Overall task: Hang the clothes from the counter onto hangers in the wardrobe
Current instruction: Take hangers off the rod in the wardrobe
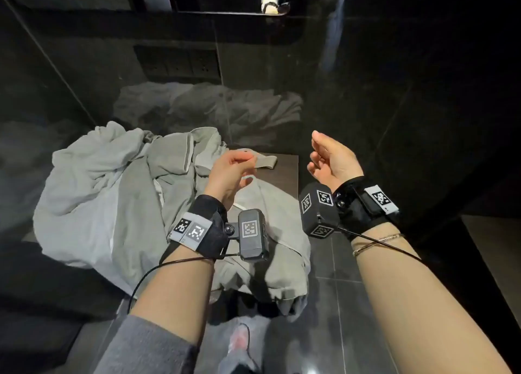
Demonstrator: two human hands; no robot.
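Already the left hand [229, 168] pinches a strap [263, 161] of the grey clothes [112, 193] heaped on the counter [287, 170]; the strap runs rightward toward the right hand [328, 162], near, loosely curled, holding nothing.

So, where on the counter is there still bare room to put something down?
Only the dark counter strip right of the grey strap, below the right hand, is bare. The clothes pile crowds everything else and hangs over the front edge. The left hand pinches the strap.
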